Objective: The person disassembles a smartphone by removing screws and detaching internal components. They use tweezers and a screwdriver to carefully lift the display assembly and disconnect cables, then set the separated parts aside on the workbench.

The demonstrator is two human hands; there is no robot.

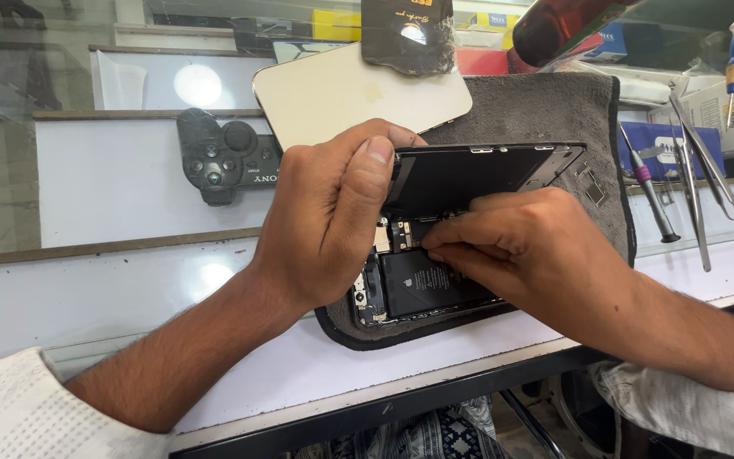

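Gripping opened phone on grey mat, left hand clasps its left edge and the lifted screen. Right hand pinched over the internals. Phone long axis runs near-to-far, tilted right.

Two bare forearms are seen, ending in the left hand and the right hand. No rings, watch or gloves are worn. Short, trimmed nails are shown on the fingers. At the lower corners, white sleeves with a fine dotted weave are pushed up toward the elbows. Dark patterned cloth is glimpsed below, at the lap.
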